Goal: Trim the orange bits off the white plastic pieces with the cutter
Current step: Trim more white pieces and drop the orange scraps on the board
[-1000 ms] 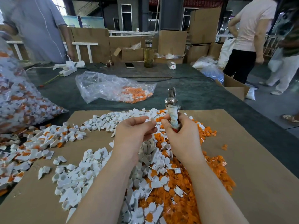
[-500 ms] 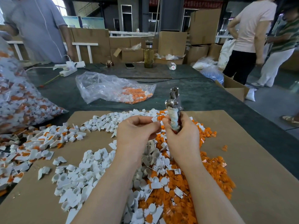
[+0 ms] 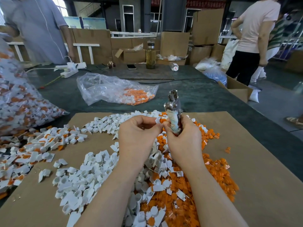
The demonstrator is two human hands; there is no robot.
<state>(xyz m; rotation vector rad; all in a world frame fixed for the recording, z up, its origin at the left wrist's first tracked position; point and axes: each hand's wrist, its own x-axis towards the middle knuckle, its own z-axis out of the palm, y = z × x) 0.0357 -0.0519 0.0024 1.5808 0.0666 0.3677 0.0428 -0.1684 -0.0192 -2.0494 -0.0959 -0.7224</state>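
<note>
My left hand (image 3: 138, 136) pinches a small white plastic piece (image 3: 158, 120) with an orange bit (image 3: 162, 120) on its right side. My right hand (image 3: 184, 140) grips the metal cutter (image 3: 173, 110) by its wrapped handles, jaws pointing up and away. The piece sits just left of the cutter's handles, touching my right fingertips. Below both hands lies a heap of white pieces (image 3: 82, 177) on the left and a heap of orange bits (image 3: 205, 181) on the right, all on a brown cardboard sheet (image 3: 262, 177).
A clear bag (image 3: 114, 89) with orange-and-white pieces lies on the dark table (image 3: 196, 95) beyond the cardboard. A large full bag (image 3: 19, 104) sits at far left. Untrimmed pieces (image 3: 24, 149) spread at left. People stand at the back left and right among cardboard boxes.
Both hands rose slightly and came together. The white piece in my left fingers moved right, up against the cutter handles. The cutter stays upright in my right hand.
</note>
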